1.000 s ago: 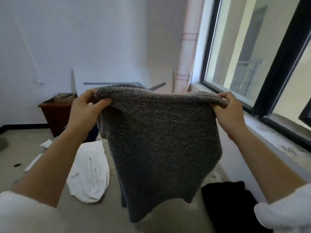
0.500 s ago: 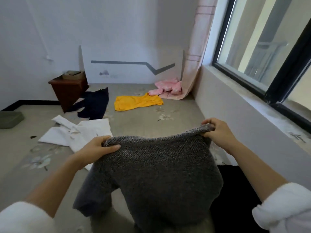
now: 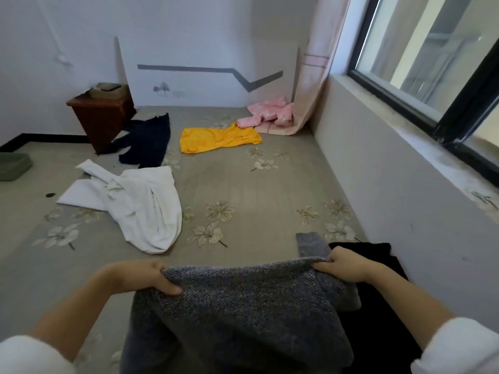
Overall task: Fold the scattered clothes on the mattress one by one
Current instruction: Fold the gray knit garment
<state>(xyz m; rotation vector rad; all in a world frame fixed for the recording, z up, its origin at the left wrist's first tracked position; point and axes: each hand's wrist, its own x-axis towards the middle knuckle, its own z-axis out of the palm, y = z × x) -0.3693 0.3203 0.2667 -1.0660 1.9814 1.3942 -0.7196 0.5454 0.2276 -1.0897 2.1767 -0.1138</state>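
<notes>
A grey knit sweater (image 3: 237, 311) hangs low in front of me over the near end of the mattress (image 3: 243, 184). My left hand (image 3: 140, 276) grips its top edge at the left corner, and my right hand (image 3: 348, 265) grips the right corner. One grey sleeve (image 3: 310, 242) lies on the mattress just beyond my right hand. Scattered further off are a white garment (image 3: 140, 203), a dark navy garment (image 3: 147, 143), a yellow shirt (image 3: 218, 139) and a pink garment (image 3: 270, 113).
A black garment (image 3: 378, 255) lies by the wall at the right, under my right arm. A brown wooden stand (image 3: 100, 114) stands at the far left. A window sill (image 3: 432, 147) runs along the right wall, and a curtain (image 3: 313, 76) hangs in the far corner.
Both hands have brought the sweater down from chest height to just above the mattress. The view has tilted downward, so the scattered clothes now show.
</notes>
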